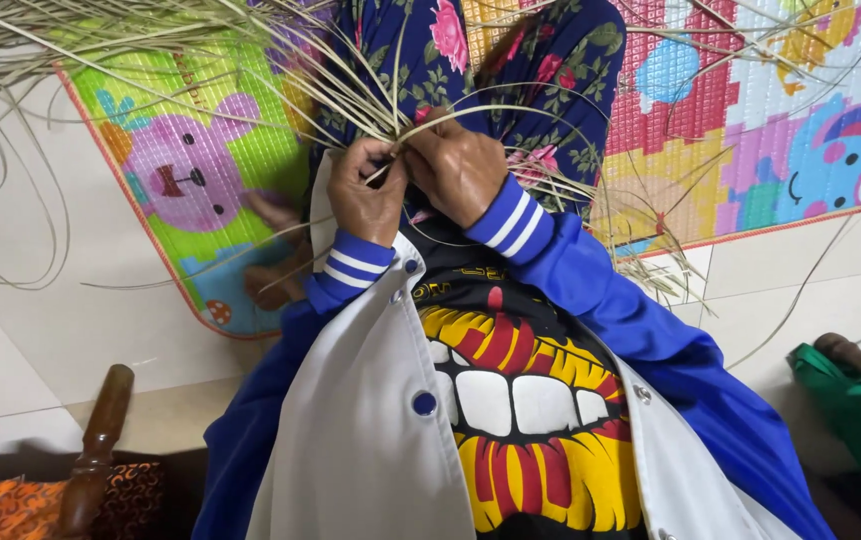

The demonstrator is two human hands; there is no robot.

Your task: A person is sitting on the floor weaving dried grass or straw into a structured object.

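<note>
Far left: we see loose pale reed strips [10, 60] fanning out over the tiled floor [40, 330], their long axes running left to right towards our hands.
Near left: a dark wooden chair post [98, 440] stands by an orange patterned cushion [0, 510].
Play mat: a bright cartoon mat [180, 170] lies on the floor under our legs, reaching far right.
Left hand: our left hand [365, 195] is clenched on the woven reed bundle [400, 135], pinching it from the left.
Reed bundle: it sits between both hands, just far of our knuckles, strips splaying away to both sides.
Right hand: our right hand [460, 165] is closed over the same bundle from the right, touching the left hand; both are equally near.
Far right: a green bag [855, 400] lies on the floor.
</note>
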